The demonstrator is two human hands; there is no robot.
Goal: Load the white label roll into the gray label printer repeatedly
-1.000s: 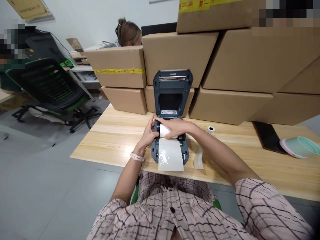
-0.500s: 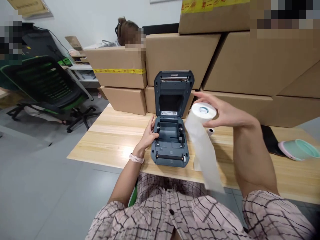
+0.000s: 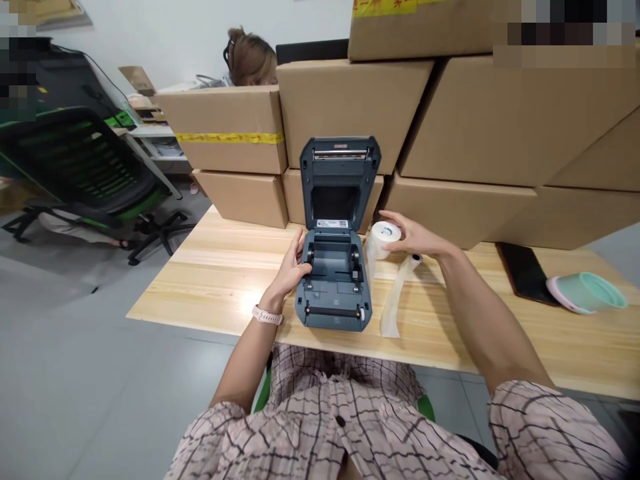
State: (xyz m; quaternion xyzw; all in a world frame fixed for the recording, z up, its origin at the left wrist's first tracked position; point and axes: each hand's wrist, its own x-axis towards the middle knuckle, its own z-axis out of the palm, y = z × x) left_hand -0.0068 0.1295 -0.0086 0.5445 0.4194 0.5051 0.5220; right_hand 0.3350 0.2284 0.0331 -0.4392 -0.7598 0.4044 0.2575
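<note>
A grey label printer [image 3: 334,279] stands on the wooden table [image 3: 225,280] with its lid up and its roll bay bare. My left hand [image 3: 293,267] grips the printer's left side wall, fingers curled over the edge. Just right of the printer, my right hand [image 3: 415,237] holds a white label roll [image 3: 385,237] low over the table. From that roll a loose strip of paper [image 3: 393,303] trails down toward the front edge. A small roll core [image 3: 416,257] lies under my right wrist.
Stacked cardboard boxes [image 3: 500,120] wall off the back of the table. A black phone [image 3: 525,272] and a mint and pink cup [image 3: 585,293] on its side lie at the right. An office chair [image 3: 85,173] stands at the left. A person's head [image 3: 250,60] shows behind the boxes.
My right hand lifted the label roll out of the printer bay, swung it up to the right, then lowered it to the table beside the printer. My left hand stayed on the printer.
</note>
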